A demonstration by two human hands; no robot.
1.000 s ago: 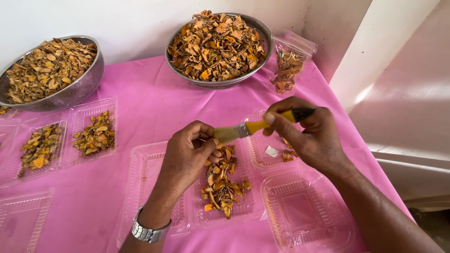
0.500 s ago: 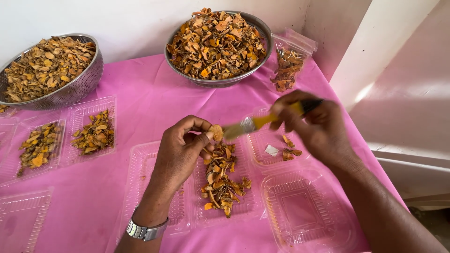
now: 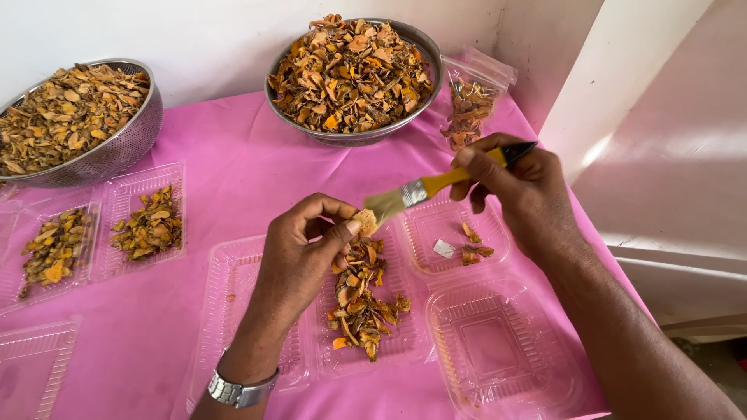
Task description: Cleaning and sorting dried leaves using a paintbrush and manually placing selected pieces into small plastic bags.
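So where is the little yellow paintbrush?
In the head view, the yellow-handled paintbrush is right of centre, held in the right hand, its bristles touching the dried orange piece pinched by the left hand.

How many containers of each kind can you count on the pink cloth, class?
Metal bowls of dried orange pieces: 2
Clear plastic trays: 7
Clear plastic bags of dried pieces: 1
Total: 10

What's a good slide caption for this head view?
Right hand brushes a dried slice pinched in left hand over a tray.
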